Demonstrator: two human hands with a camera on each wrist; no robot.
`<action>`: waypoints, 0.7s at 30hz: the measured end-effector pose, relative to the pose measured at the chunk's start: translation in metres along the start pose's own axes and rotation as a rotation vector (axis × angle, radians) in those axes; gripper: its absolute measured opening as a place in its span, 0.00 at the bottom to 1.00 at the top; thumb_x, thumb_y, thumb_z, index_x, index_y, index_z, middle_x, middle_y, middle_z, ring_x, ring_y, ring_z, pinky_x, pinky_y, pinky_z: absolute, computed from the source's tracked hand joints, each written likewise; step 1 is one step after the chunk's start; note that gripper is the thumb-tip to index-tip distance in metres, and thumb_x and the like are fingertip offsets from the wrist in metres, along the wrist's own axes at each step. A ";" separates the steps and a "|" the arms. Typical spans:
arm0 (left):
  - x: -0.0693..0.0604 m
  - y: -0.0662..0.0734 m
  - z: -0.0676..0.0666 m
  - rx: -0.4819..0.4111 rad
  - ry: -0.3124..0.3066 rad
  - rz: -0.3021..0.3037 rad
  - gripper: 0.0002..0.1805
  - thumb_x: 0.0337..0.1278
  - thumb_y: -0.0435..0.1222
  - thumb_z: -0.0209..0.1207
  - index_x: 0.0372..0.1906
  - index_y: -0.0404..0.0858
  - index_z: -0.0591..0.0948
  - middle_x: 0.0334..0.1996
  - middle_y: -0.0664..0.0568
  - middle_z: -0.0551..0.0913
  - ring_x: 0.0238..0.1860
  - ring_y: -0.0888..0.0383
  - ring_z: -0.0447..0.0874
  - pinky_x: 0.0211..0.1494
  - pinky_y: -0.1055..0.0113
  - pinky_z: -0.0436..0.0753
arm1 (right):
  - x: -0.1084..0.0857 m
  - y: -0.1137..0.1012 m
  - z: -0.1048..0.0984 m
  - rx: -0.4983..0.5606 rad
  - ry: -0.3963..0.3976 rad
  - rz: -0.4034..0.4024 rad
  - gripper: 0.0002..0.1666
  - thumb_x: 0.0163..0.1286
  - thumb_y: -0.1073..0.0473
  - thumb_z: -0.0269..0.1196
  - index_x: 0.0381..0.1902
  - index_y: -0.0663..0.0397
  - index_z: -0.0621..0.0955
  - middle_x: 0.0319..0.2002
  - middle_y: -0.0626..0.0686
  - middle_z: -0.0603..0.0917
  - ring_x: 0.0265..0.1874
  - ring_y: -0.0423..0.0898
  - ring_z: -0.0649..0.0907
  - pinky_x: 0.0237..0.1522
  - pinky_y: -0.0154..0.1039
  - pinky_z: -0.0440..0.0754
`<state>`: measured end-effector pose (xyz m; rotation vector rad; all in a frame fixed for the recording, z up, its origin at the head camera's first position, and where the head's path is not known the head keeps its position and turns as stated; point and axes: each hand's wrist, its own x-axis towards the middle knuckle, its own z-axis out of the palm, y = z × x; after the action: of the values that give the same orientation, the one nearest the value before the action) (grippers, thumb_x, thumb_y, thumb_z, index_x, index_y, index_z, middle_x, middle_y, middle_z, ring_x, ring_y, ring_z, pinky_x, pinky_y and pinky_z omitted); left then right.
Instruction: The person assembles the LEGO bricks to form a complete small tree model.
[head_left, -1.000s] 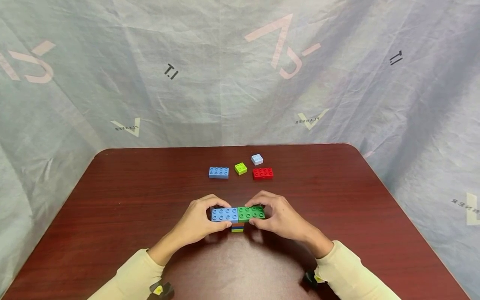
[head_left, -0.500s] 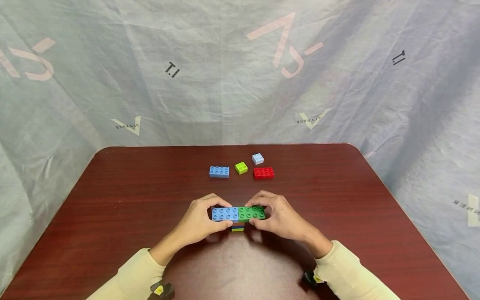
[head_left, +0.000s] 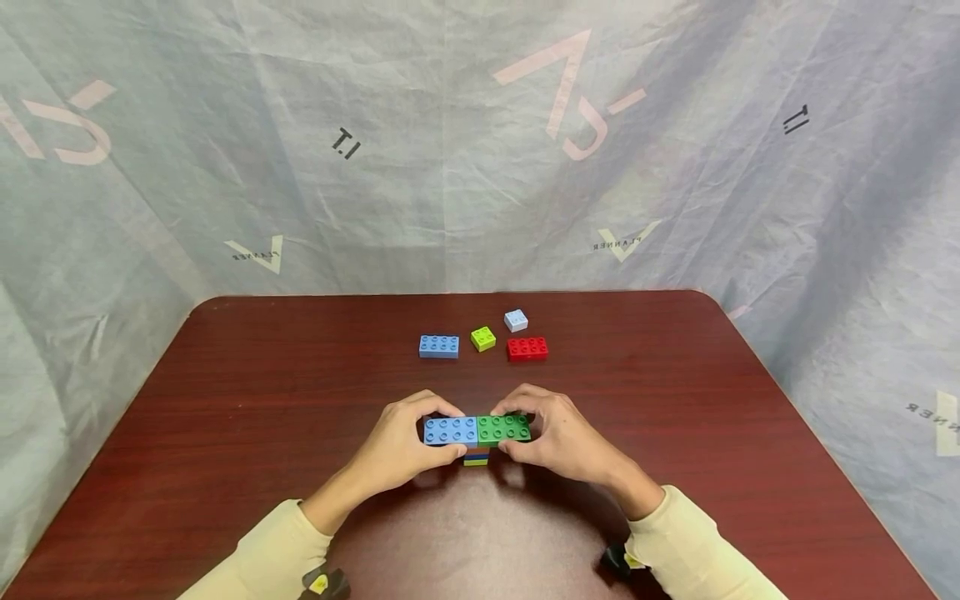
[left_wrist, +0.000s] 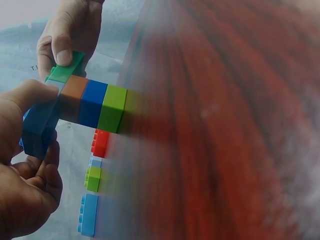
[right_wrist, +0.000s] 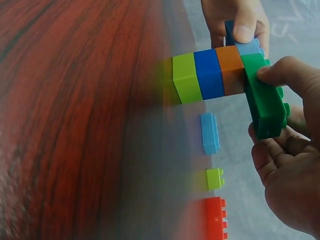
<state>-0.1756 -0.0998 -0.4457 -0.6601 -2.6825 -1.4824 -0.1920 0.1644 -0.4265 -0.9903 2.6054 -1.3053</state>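
Note:
A light blue brick (head_left: pixel 450 430) and a green brick (head_left: pixel 503 429) lie end to end across the top of a narrow stack. Below them, the wrist views show an orange brick (right_wrist: pixel 230 70), a dark blue brick (right_wrist: pixel 209 74) and a lime brick (right_wrist: pixel 187 77), standing on the table. My left hand (head_left: pixel 395 442) pinches the light blue brick between thumb and fingers. On the other side, my right hand (head_left: pixel 564 437) pinches the green brick the same way. The stack's far side is hidden in the head view.
Beyond the hands, a blue brick (head_left: pixel 438 347), a small lime brick (head_left: pixel 483 338), a pale blue brick (head_left: pixel 516 320) and a red brick (head_left: pixel 527 348) lie apart on the dark red table (head_left: pixel 300 358). A grey cloth (head_left: pixel 390 183) hangs behind the table's far edge.

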 end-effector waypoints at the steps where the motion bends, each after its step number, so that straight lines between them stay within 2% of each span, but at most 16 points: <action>1: 0.000 0.000 0.000 0.001 -0.003 -0.002 0.18 0.47 0.41 0.79 0.44 0.55 0.86 0.40 0.64 0.84 0.38 0.64 0.81 0.40 0.71 0.81 | 0.000 0.000 0.000 0.002 0.000 0.001 0.18 0.59 0.63 0.75 0.47 0.44 0.86 0.45 0.42 0.85 0.28 0.34 0.79 0.27 0.34 0.82; 10: 0.001 -0.001 0.000 0.011 -0.013 -0.001 0.18 0.48 0.41 0.79 0.45 0.56 0.86 0.40 0.64 0.83 0.39 0.64 0.81 0.41 0.71 0.81 | -0.001 0.003 0.000 0.015 0.005 -0.006 0.19 0.59 0.63 0.75 0.47 0.42 0.85 0.44 0.42 0.85 0.34 0.36 0.81 0.31 0.38 0.84; 21: 0.001 -0.001 -0.001 0.008 -0.016 0.005 0.18 0.48 0.41 0.79 0.45 0.56 0.86 0.41 0.64 0.83 0.39 0.64 0.81 0.42 0.71 0.82 | -0.001 0.003 0.000 0.005 0.008 -0.019 0.19 0.59 0.63 0.76 0.48 0.42 0.85 0.44 0.41 0.85 0.33 0.35 0.80 0.30 0.36 0.83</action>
<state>-0.1767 -0.1007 -0.4459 -0.6809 -2.6944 -1.4706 -0.1925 0.1661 -0.4292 -1.0145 2.6035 -1.3213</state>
